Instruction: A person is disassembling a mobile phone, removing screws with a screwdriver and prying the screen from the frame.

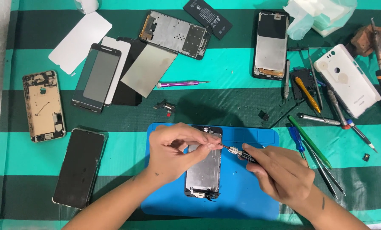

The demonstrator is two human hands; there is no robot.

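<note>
The right hand [280, 172] closes its grip around a small black-handled precision screwdriver with a silver collar [237, 151], whose shaft runs toward ten o'clock. The left hand [173, 149] pinches its thumb and forefinger narrowly at the driver's tip, touching the metal point; whether a screw sits between those fingertips cannot be told. Both hands meet just above the upper part of an opened smartphone frame with a bare silver metal plate [204, 172], which lies directly below the tip, at six o'clock from it, its long axis running twelve to six. The left hand is the nearer of the two to the frame, hovering over its top left corner, while the right stands off at three o'clock.

The frame rests on a blue rubber work mat [258, 196] laid on a table covered with a green and teal striped cloth [224, 64]. At nine o'clock lies a dark-screened phone [79, 168]; beyond it, a gold-coloured phone chassis [43, 106]. At twelve o'clock a purple-handled screwdriver [179, 84] lies crosswise near loose glass panels and a second stripped metal frame [175, 34]. Toward two o'clock sit a white phone back cover [346, 81] and scattered tools, including a green plastic pry stick [309, 142].
</note>
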